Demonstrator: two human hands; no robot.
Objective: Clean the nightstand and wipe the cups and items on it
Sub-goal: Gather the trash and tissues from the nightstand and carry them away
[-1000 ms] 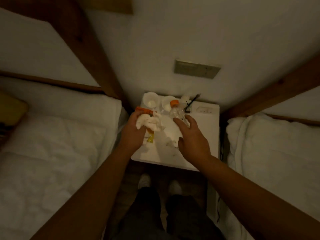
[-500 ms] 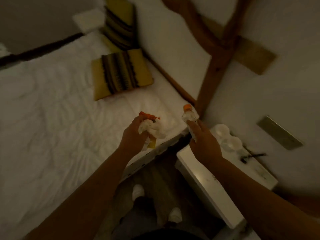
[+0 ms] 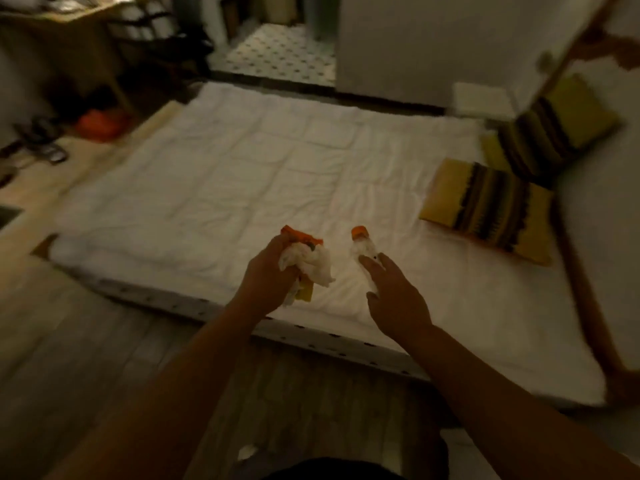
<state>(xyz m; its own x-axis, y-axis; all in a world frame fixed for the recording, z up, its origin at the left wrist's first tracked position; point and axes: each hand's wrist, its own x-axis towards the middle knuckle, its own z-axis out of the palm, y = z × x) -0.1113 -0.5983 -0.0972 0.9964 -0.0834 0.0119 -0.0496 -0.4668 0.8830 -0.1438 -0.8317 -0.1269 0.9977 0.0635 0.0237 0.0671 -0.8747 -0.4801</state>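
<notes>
My left hand (image 3: 268, 277) grips a crumpled white tissue (image 3: 313, 263) together with an orange and yellow packet (image 3: 304, 239), held over the near edge of the white bed (image 3: 242, 174). My right hand (image 3: 394, 297) holds a small clear plastic bottle with an orange cap (image 3: 362, 245), upright, a little to the right of the tissue. The nightstand and the cups are out of view.
Two yellow striped cushions (image 3: 488, 207) lie at the bed's right end by a wooden headboard post (image 3: 585, 299). Wooden floor (image 3: 86, 341) lies in front of the bed. A desk (image 3: 69, 36) and shoes stand far left; a tiled doorway (image 3: 280, 51) is beyond the bed.
My right hand picked the bottle off the nightstand. My view swung left from the nightstand to the bed, both hands carrying their items along.
</notes>
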